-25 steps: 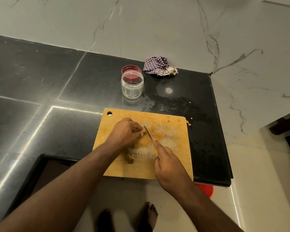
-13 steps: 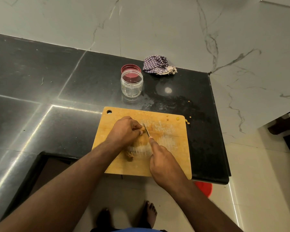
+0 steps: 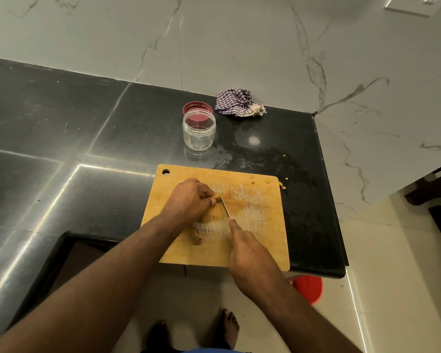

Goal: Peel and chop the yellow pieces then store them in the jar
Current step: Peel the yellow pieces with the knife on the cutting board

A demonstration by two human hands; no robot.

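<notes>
Here the left hand (image 3: 191,200) pinches a yellow piece (image 3: 217,197) (mostly hidden); the right hand (image 3: 250,253) grips the knife (image 3: 225,208).

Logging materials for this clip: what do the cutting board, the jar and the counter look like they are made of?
Cutting board: looks like wood or bamboo, matte tan, pale scoring from cuts. Jar: clear and ribbed, likely plastic, though glass can't be ruled out. Counter: polished black stone, probably granite, with sharp reflections and seams between slabs.
</notes>
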